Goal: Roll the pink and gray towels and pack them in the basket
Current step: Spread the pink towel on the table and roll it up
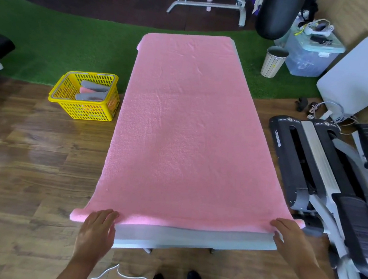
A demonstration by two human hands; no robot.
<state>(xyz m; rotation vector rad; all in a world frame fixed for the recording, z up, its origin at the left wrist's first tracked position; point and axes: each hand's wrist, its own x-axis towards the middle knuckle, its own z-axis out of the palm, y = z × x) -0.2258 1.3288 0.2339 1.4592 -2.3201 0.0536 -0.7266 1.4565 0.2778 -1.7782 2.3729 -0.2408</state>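
A pink towel (184, 125) lies spread flat over nearly the whole grey table (189, 238), its near edge slightly rolled up. My left hand (97, 230) rests with straight fingers on the towel's near left corner. My right hand (291, 240) lies the same way on the near right corner. On the floor to the left stands a yellow basket (84, 94) holding rolled grey towels (92, 97) and a rolled pink towel (87, 90).
A black stepper machine (313, 169) stands close to the table's right side. A white bin (273, 62), a lidded clear box (311, 55) and a folded white table (362, 75) sit at the back right. A white cable (120, 273) runs across the floor by my feet.
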